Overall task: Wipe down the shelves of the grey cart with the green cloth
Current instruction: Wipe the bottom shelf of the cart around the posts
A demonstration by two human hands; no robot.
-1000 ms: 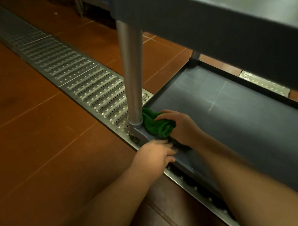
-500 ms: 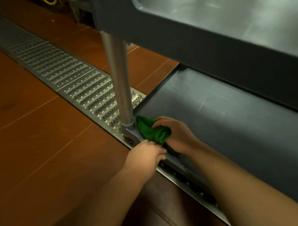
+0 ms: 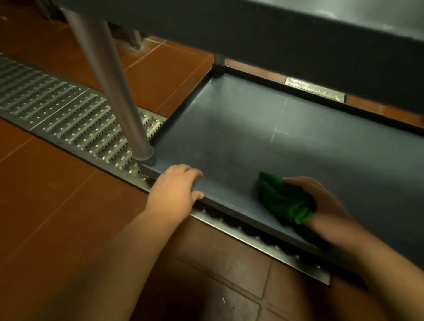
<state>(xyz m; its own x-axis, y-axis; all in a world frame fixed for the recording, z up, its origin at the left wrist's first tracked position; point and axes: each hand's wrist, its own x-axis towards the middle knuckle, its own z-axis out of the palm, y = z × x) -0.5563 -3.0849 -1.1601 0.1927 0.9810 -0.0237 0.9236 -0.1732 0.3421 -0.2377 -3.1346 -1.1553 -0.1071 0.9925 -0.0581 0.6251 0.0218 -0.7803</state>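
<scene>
Bunched green cloth (image 3: pixel 285 201) on grey cart's bottom shelf (image 3: pixel 255 137)

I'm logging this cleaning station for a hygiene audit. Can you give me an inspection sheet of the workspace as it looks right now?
Surface: bottom shelf of the grey cart, dark grey with a raised rim and faint pale scratch lines.
Job's things: green cloth bunched on the shelf close to its near rim.
Clutter: nothing seen on the shelf.
Grippers: right hand grips the cloth; left hand holds the near rim beside the metal leg.
Cables: nothing seen.
Surroundings: red-brown floor tiles; a perforated metal drain grate runs under the cart; an upper shelf overhangs.
</scene>
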